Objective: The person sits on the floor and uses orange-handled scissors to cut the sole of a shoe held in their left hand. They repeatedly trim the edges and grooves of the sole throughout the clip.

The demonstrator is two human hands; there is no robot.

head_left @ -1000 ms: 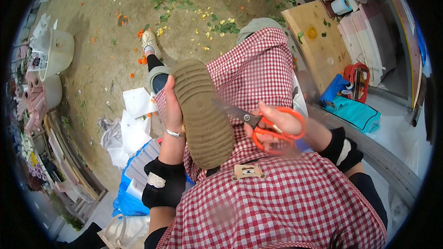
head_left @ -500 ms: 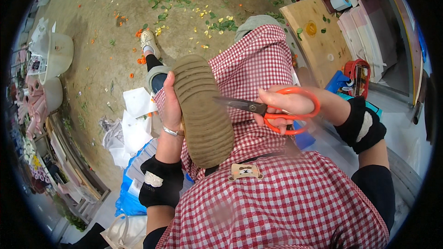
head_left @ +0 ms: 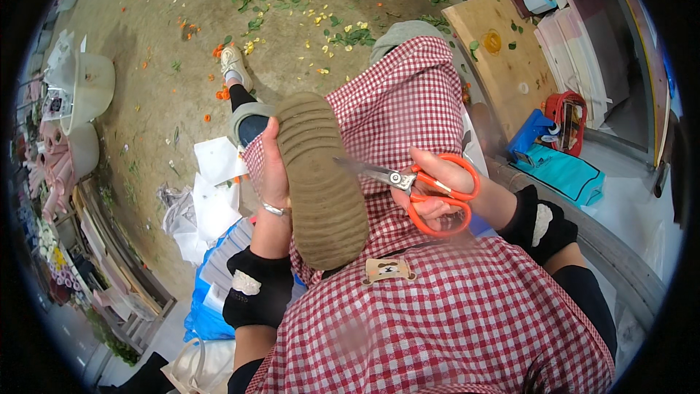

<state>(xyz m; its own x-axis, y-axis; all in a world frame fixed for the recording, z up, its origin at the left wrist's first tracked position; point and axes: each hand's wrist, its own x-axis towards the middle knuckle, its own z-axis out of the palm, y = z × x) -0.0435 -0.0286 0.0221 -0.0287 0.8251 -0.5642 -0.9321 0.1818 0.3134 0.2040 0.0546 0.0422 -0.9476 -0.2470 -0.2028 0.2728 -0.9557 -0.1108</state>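
My left hand (head_left: 273, 171) grips the edge of a brown shoe (head_left: 321, 175) from the left, its thumb pointing up along the side. The shoe's ridged sole faces me, above my lap, and its upper is hidden. My right hand (head_left: 436, 186) holds scissors (head_left: 441, 193) with orange handles and dark metal blades. Their rings are spread apart, with my fingers in and around them. The blade tips point left and overlap the right edge of the sole; whether they touch it I cannot tell. Below lies my red-and-white checked apron (head_left: 437, 306) with a small bear patch.
Leaves and petals (head_left: 357, 36) litter the floor. White paper (head_left: 215, 208) and a blue bag (head_left: 208, 299) lie at left, near pale tubs (head_left: 95, 91). On the right are a wooden board (head_left: 503, 58), a red basket (head_left: 565, 120) and a turquoise packet (head_left: 561, 171).
My right hand has moved left and slightly down, and the scissors have turned, their handle rings now spread wider. The shoe has shifted slightly downward in my left hand.
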